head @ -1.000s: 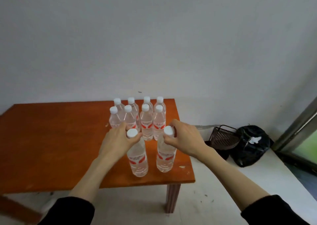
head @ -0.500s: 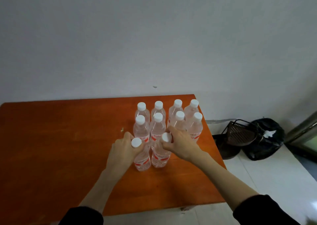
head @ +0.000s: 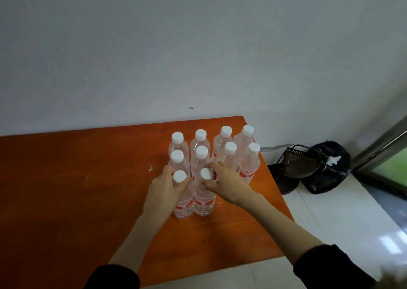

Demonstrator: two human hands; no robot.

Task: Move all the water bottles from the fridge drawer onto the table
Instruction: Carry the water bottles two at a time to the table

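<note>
Both hands are setting down bottles on the orange tabletop (head: 77,189): the left hand (head: 164,191) grips one bottle (head: 181,197) by the neck, the right hand (head: 229,184) another (head: 203,200), just before eight standing bottles (head: 220,150). Next, probably: let go without knocking neighbours.

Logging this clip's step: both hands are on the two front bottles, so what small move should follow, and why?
Probably let go: the left hand and right hand each grip a bottle neck, and both front bottles appear to stand upright on the table, tight behind the eight others.
</note>
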